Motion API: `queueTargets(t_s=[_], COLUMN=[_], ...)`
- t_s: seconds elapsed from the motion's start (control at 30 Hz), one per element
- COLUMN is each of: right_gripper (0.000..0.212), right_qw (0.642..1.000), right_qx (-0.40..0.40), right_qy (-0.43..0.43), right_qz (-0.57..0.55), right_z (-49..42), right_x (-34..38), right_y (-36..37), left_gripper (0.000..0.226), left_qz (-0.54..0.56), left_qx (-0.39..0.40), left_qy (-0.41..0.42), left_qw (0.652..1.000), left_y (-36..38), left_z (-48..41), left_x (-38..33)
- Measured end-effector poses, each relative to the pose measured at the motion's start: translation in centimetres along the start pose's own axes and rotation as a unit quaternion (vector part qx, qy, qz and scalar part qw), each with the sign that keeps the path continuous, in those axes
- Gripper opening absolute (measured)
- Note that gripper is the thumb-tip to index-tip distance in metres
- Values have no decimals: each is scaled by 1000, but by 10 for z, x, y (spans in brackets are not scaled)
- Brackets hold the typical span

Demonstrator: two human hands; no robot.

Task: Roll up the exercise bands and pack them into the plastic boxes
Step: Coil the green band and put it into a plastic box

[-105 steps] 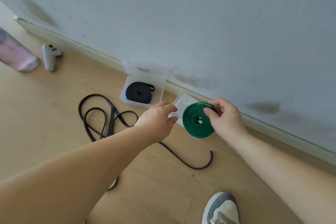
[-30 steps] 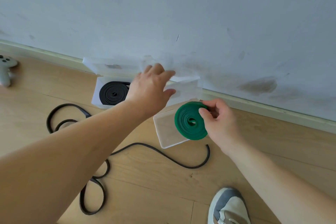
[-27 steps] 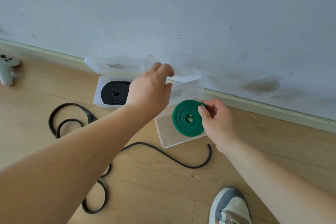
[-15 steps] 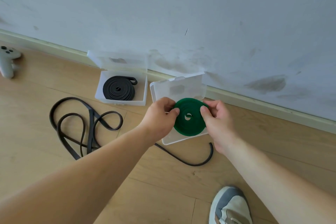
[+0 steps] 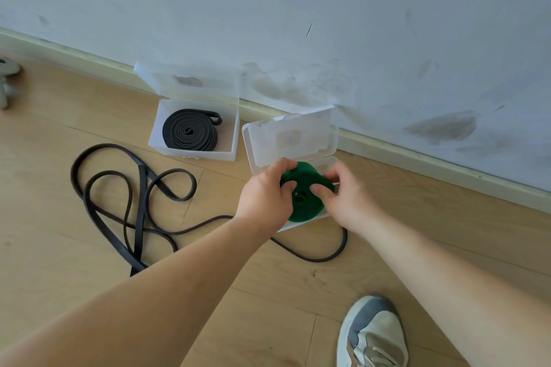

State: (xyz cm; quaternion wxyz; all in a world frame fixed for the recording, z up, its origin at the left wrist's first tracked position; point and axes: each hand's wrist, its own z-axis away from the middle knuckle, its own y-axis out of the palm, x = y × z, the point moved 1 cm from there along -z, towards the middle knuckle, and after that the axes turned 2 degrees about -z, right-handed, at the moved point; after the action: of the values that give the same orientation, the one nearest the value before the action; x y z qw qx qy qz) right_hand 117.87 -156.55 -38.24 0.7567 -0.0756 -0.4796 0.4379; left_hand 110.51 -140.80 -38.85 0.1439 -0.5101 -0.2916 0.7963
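A rolled green band (image 5: 305,205) lies in the open clear plastic box (image 5: 290,140) by the skirting, whose lid leans back toward the wall. My left hand (image 5: 265,197) and my right hand (image 5: 346,197) grip the roll from either side, thumbs pressing on its top. A second open clear box (image 5: 195,131) to the left holds a rolled black band (image 5: 190,133). An unrolled black band (image 5: 131,197) sprawls in loops on the wooden floor, one end running under my arms to the right.
The grey wall and its pale skirting board (image 5: 432,164) run right behind the boxes. My shoe (image 5: 374,334) stands at the lower right. A white controller (image 5: 6,77) lies at the far left edge.
My left hand let go of the box lid, which now stands open, and came down onto the green roll. Both hands have lowered the roll into the box.
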Motion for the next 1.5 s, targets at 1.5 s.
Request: queueTargets(t_s=[1.5], right_gripper=[46], right_qw=[991], right_qx=[3], right_qy=[55], right_qz=[125], right_z=[8], right_x=[-9], right_y=[30], left_gripper=[25], left_qz=[-164], left_qx=[-6], left_qy=[95], left_qw=[982], left_y=[19], left_z=[74], left_x=[11])
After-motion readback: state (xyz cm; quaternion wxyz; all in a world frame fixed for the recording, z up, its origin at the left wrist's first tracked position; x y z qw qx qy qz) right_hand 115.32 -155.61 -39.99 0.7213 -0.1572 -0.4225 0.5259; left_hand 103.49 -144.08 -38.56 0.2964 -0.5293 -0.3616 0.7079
